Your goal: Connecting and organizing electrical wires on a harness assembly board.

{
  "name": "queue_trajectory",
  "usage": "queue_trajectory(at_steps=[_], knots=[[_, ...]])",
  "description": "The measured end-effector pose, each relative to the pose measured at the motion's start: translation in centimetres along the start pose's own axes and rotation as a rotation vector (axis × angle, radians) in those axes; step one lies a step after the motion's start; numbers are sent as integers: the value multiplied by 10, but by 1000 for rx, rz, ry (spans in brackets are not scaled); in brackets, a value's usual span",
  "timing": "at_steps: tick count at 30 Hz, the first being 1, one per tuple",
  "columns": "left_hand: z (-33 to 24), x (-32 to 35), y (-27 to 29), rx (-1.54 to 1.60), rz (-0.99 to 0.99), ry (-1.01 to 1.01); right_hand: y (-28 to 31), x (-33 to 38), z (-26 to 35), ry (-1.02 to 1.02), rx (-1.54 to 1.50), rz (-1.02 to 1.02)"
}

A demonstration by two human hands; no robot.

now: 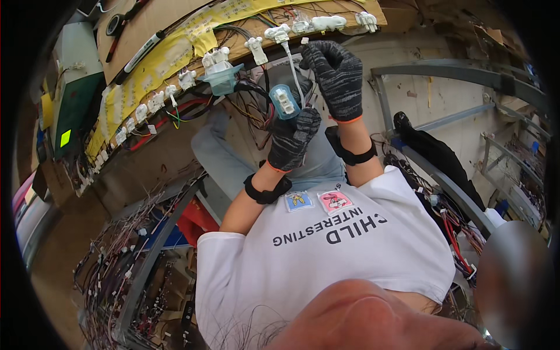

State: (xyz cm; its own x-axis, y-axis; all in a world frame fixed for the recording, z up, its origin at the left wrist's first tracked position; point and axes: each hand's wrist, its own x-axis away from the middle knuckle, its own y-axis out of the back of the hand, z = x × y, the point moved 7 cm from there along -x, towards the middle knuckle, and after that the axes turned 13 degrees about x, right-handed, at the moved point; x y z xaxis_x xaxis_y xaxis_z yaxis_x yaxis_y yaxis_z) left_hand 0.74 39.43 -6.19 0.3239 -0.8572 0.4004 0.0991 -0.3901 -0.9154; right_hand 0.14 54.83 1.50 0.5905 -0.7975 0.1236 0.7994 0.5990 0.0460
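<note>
The board has a matt brown face, wood or cardboard, crossed by a crinkled, faintly glossy yellow strip. Smooth white plastic connectors line its edge, with a translucent blue plastic piece. Below the board, the left glove and right glove are 2 matt, flecked knits. Right of it, a frame looks like smooth metal.

Two hands, two black wristbands, two shirt patches, one marker.
</note>
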Motion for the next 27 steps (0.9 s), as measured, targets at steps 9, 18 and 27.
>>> queue_trajectory(at_steps=[9, 18, 27], knots=[[-8, -7, -19, -926, -73, -341, -1, -13, -15, -110, -53, 4], [-8, -17, -16, -950, -51, -366, 0, -16, -6, 19, 46, -51], [-15, -19, -36, -887, -19, -285, 17, -3, 25, 308, 647, -284]])
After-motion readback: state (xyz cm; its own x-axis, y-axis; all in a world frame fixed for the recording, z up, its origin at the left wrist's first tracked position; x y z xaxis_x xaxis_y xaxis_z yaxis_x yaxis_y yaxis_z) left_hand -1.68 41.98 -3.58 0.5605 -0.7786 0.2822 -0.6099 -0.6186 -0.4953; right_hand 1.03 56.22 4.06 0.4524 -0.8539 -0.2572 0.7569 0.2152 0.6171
